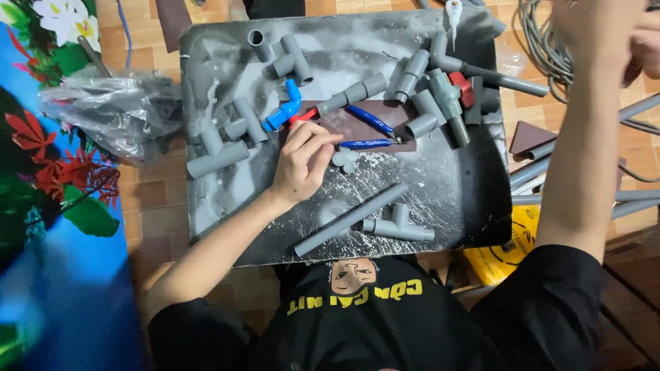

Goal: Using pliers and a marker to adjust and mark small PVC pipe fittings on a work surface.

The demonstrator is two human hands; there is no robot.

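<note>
My left hand [302, 161] rests on a dusty grey board [454, 185], fingers loosely curled. Its index fingertip touches the end of a blue-handled pair of pliers [371, 121] lying on a brown sheet [405, 111]. Just above the thumb lie a red-ended grey pipe piece [350, 96] and a blue plastic tap [285, 108]. Small grey discs [344, 159] sit by the knuckles. My right hand [598, 27] is raised close to the camera at the top right, blurred and cut by the frame edge; what it holds is hidden.
Several grey pipe fittings [227, 141] and a valve with a red handle [457, 93] lie on the board; a long pipe [350, 218] and tee [399, 227] lie near me. A plastic bag [110, 110] is left, grey cable coil [543, 48] and a yellow bag [512, 251] right.
</note>
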